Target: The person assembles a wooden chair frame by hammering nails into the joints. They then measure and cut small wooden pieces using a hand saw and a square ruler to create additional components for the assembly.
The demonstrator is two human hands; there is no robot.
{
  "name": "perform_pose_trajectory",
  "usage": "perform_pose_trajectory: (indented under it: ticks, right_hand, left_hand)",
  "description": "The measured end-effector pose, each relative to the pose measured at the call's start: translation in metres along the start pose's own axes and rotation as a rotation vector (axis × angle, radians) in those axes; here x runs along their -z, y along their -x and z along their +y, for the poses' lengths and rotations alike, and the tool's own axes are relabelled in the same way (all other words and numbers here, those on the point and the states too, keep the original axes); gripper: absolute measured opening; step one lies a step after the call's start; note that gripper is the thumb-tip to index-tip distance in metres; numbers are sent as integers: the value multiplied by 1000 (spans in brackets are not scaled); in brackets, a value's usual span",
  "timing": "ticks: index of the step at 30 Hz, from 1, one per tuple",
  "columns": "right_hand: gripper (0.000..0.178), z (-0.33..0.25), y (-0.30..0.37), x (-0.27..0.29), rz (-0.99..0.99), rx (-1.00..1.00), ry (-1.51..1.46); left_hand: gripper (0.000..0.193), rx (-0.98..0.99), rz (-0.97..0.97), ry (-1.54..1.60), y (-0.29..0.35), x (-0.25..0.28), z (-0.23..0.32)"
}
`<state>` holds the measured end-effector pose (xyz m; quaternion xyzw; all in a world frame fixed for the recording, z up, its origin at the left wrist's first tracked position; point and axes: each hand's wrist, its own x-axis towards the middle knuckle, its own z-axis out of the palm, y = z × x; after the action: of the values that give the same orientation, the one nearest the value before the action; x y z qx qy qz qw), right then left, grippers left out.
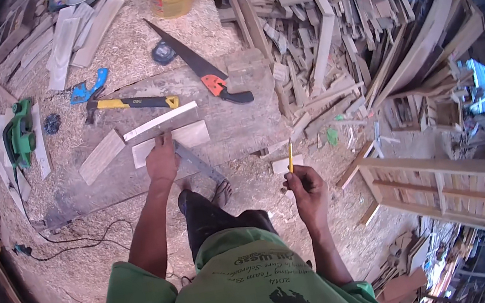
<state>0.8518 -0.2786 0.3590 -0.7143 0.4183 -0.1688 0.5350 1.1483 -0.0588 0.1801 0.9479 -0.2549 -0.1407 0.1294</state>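
Observation:
My left hand (161, 161) is on a short pale wooden piece (191, 135) on the workboard, fingers closed over its edge. A dark metal square (199, 165) touches that hand and slants toward the board's near edge; its other arm, if any, is hidden. My right hand (308, 190), raised to the right of the board, pinches a yellow pencil (291, 155) with its tip up. Beyond the held piece lies a narrow wooden strip (160, 121), and another flat wooden piece (102, 156) is to its left.
A yellow-black hammer (136, 103), a handsaw (193, 58), a blue hand tool (89, 87) and a tape measure (163, 52) lie farther back. A green electric planer (21, 136) is at left, its cord (82, 242) trailing over sawdust. Scrap wood (325, 30) and a wooden frame (443, 173) fill the right.

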Motion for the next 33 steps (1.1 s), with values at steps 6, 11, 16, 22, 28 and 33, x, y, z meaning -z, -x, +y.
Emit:
perform_pose_trajectory:
  ticks: [6, 11, 16, 22, 28, 33]
  right_hand:
    - [16, 20, -4, -2, 0, -40, -14]
    - [15, 27, -10, -9, -36, -88, -113]
    - [18, 27, -16, -19, -78, -69, 26]
    - [21, 44, -20, -31, -135, -116, 125]
    - [26, 51, -36, -62, -194, -87, 187]
    - [29, 62, -55, -87, -256, 10, 267]
  left_hand:
    - [70, -98, -14, 131, -4, 18, 9]
    - [59, -218, -82, 223, -49, 29, 20]
    - [49, -348, 20, 139, -75, 3, 17]
    - [47, -331, 144, 158, -60, -18, 29]
    - [48, -333, 285, 226, -57, -36, 22]
    - [47, -374, 349, 182, -56, -33, 29]
